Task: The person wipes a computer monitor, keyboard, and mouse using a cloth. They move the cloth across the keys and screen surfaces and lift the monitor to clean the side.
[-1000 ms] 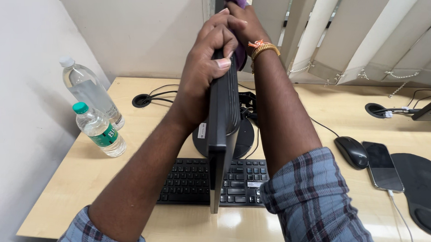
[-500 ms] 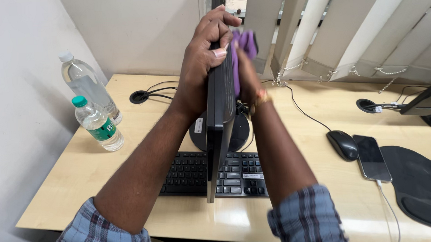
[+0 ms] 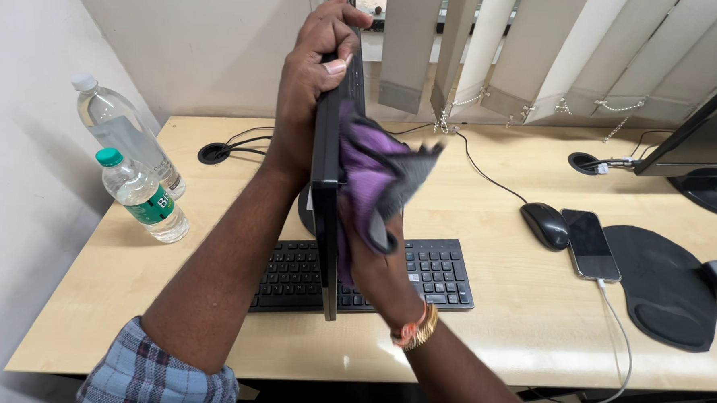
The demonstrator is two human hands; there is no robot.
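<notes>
Black monitor (image 3: 326, 187) turned edge-on, standing on desk (image 3: 500, 316) between both hands, above black keyboard (image 3: 434, 271). Left hand (image 3: 309, 75) clamped over top edge, fingers curled tight, steadying it. Right hand (image 3: 377, 265) low on right face, closed around purple cloth (image 3: 377, 176) pressed to panel; loose corner flapping out to the right. Looks like mid-wipe of that face, cloth in lower half. Next move probably needs firm top grip kept and flat cloth pressure, else panel may swivel on stand. Two water bottles (image 3: 136, 187) left of left hand, near wall, well apart. Right of right hand: mouse (image 3: 545, 224), phone (image 3: 590, 244) on cable, black mouse pad (image 3: 665, 293), second monitor (image 3: 694, 142) at far edge. Vertical blinds (image 3: 529, 49) and cables behind monitor, close to top edge: tight there. Bare desk just right of keyboard gives open room for elbow swing; front desk edge close under right wrist.
</notes>
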